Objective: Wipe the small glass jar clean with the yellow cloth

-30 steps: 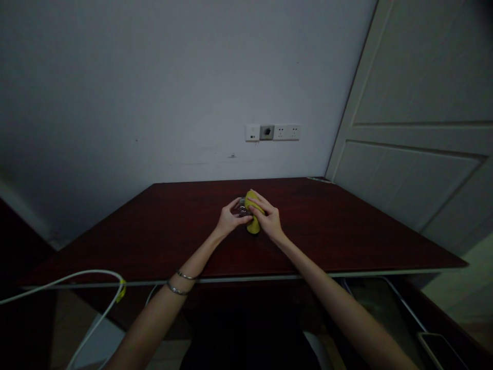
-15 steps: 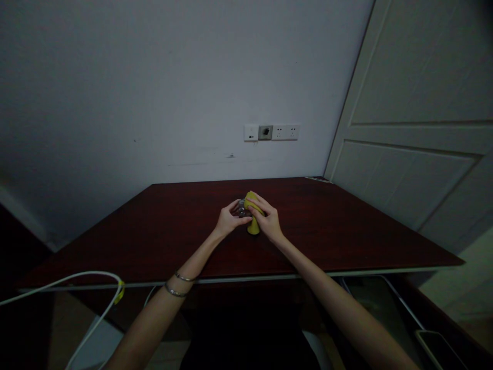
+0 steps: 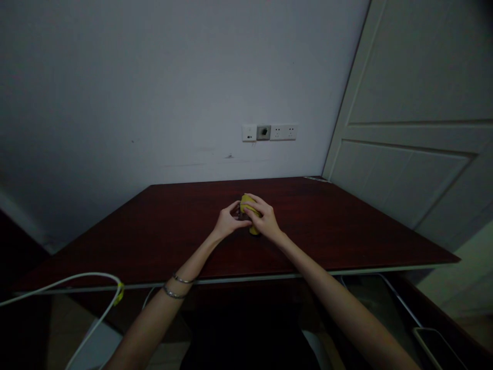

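Both my hands meet over the middle of a dark red wooden table [image 3: 162, 231]. My right hand [image 3: 262, 221] is wrapped round a small yellow object [image 3: 248, 203], pressing it against the table top. My left hand [image 3: 228, 221] pinches a small metallic thing on the yellow object's left side; that thing is almost hidden by my fingers now. Two thin metal bangles [image 3: 177, 285] sit on my left forearm. The room is dim, so I cannot make out what the yellow object is.
A white wall with a row of sockets [image 3: 269, 132] stands behind the table. A white panelled door [image 3: 416, 128] is at the right. A white cable with a yellow tie [image 3: 96, 282] loops at the lower left. A dark tray-like thing [image 3: 435, 344] lies low at the right.
My hands stay together on the yellow object. My fingers have closed further over it, and the metallic piece by my left hand shows less than before. The view has drifted slightly.
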`<action>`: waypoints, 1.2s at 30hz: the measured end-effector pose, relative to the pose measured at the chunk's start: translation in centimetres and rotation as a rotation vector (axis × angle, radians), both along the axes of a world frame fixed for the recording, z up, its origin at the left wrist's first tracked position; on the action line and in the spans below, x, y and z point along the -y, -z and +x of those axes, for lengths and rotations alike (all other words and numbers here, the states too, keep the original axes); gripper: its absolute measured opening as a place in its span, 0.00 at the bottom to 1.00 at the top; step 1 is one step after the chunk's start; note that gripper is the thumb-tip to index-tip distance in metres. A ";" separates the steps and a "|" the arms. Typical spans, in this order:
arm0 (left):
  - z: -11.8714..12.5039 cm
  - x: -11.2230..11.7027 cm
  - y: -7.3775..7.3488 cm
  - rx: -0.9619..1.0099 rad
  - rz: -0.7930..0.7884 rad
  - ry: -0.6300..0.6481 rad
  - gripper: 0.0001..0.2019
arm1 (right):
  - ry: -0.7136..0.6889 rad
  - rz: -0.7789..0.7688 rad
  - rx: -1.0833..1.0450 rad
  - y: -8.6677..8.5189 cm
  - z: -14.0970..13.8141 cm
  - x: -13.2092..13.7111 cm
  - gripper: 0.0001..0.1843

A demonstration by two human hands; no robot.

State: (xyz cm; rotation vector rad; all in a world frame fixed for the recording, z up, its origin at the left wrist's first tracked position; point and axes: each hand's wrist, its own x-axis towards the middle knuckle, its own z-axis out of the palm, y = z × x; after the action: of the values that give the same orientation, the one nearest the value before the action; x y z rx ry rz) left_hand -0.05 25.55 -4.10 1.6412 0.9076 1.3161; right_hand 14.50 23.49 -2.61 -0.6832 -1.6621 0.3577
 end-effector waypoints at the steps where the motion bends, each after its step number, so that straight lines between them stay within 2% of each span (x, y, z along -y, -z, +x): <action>1: 0.0 0.0 0.0 -0.006 0.005 -0.001 0.41 | 0.000 0.011 0.017 0.0 0.0 0.1 0.12; 6: -0.1 0.0 0.2 -0.030 0.016 0.022 0.43 | 0.041 -0.087 -0.115 0.0 0.0 -1.2 0.12; 10: -0.1 -0.1 0.3 -0.029 -0.007 0.028 0.44 | -0.042 -0.231 -0.170 -0.2 0.5 -2.2 0.16; 13: -0.2 -0.2 0.2 -0.012 -0.018 0.047 0.43 | -0.087 -0.270 -0.186 -0.1 0.9 -2.4 0.18; 20: -0.3 -0.4 -0.2 0.073 -0.045 0.078 0.41 | -0.211 -0.266 -0.189 0.5 1.7 -1.7 0.22; 26: -0.6 -0.1 -0.6 0.109 -0.074 0.065 0.31 | -0.311 -0.268 -0.093 0.0 1.9 -0.5 0.37; 31: -0.6 0.1 -0.7 0.088 -0.126 0.049 0.27 | -0.263 -0.208 -0.033 0.9 1.0 -0.4 0.45; 36: -0.7 -0.2 -0.4 0.047 -0.157 0.054 0.25 | -0.164 -0.167 -0.002 1.7 0.8 -0.9 0.43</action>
State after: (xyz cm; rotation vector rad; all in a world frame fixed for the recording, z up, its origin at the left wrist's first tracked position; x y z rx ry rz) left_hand -0.71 25.77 -3.73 1.4978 0.9091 1.2107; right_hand 15.28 24.37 -4.27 -0.6703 -1.7036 0.6202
